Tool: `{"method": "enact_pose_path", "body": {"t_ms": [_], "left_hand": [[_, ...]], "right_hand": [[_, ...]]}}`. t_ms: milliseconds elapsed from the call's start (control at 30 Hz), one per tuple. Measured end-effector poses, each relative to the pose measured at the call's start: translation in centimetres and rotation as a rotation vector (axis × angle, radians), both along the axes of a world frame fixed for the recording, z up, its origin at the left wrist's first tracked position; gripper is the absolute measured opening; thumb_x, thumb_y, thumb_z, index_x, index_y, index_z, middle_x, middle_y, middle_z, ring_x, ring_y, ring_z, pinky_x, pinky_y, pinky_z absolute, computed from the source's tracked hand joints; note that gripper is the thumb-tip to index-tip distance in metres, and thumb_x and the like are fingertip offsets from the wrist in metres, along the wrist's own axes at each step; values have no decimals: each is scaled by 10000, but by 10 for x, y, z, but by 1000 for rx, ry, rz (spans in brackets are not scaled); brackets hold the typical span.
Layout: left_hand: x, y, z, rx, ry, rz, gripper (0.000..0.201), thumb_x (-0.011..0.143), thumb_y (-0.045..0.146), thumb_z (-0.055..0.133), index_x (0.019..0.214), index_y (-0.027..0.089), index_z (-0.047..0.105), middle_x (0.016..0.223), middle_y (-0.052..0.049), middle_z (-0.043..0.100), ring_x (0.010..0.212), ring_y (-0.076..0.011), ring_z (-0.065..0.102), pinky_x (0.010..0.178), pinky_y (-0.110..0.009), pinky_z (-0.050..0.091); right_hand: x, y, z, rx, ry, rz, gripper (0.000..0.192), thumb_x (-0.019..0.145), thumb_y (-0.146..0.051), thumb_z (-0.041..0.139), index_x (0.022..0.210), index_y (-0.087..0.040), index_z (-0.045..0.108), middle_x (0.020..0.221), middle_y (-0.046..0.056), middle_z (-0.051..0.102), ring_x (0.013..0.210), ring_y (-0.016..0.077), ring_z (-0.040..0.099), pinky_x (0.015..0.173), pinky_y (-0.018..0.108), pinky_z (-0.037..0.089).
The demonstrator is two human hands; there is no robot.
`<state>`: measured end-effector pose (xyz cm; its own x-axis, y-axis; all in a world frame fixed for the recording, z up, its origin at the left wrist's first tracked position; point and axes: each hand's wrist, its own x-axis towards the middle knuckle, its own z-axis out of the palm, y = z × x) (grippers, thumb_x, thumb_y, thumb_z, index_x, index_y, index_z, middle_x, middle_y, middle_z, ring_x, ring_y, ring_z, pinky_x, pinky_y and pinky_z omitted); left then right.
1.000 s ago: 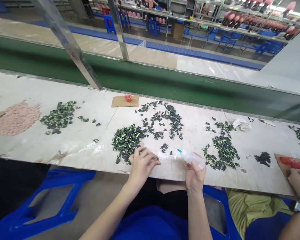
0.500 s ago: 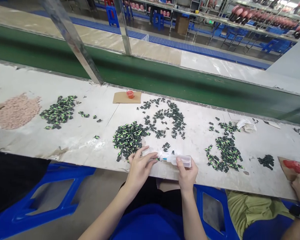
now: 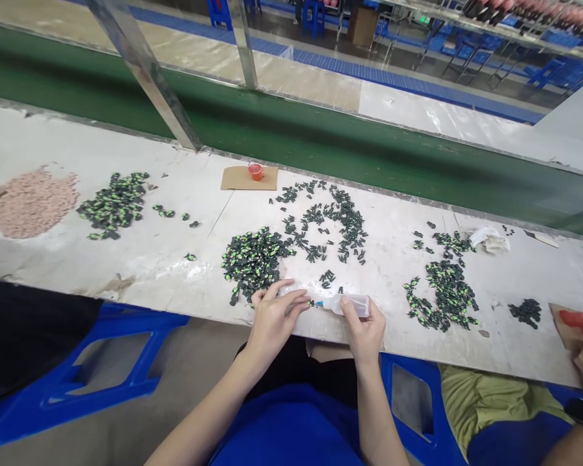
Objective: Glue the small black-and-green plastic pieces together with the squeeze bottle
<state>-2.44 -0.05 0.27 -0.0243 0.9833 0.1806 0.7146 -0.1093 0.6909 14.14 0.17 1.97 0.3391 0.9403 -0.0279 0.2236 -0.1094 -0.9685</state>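
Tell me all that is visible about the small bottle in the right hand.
The small bottle looks like clear, soft plastic, with a blue nozzle pointing left. It lies almost level over the near edge of the white table. The right hand grips it from below; its tip meets a small dark piece pinched by the left hand.

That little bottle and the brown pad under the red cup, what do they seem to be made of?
The bottle in the right hand looks like soft, translucent plastic: milky, see-through walls and a blue nozzle. The pad looks like plain cardboard: flat, matte brown, cut edges. The red cup is probably glossy plastic.
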Motion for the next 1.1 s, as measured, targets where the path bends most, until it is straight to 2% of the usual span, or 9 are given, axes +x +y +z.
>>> {"method": "enact_pose_path", "body": {"t_ms": [400,700,933,1100], "left_hand": [[0,0,1,-23,-4,1,141,780,161,695,885,254,688,801,6,757,1100,-266,605,869,-420,279],[0,1,2,-38,5,-3,101,783,187,685,857,254,697,795,-16,748,1095,-293,611,868,-458,313],[1,1,2,-41,-7,3,132,779,165,697,881,248,687,796,-5,753,1099,-289,604,867,-460,290],[2,0,3,-25,1,11,128,783,172,689,884,251,684,801,-9,754,1094,-272,605,871,-447,284]], "right_hand": [[-1,0,-3,-4,-21,-7,315,722,-458,658,654,-153,618,574,5,612,551,146,538,518,247,437],[-2,0,0,-10,28,-77,321,697,-461,671,622,-159,596,549,-8,577,535,137,510,504,245,424],[-2,-1,0,-19,65,-17,314,707,-462,674,661,-157,617,589,7,616,557,148,540,522,251,432],[-4,0,1,-7,66,-33,324,691,-464,681,627,-155,609,565,0,599,549,144,522,515,249,422]]}}
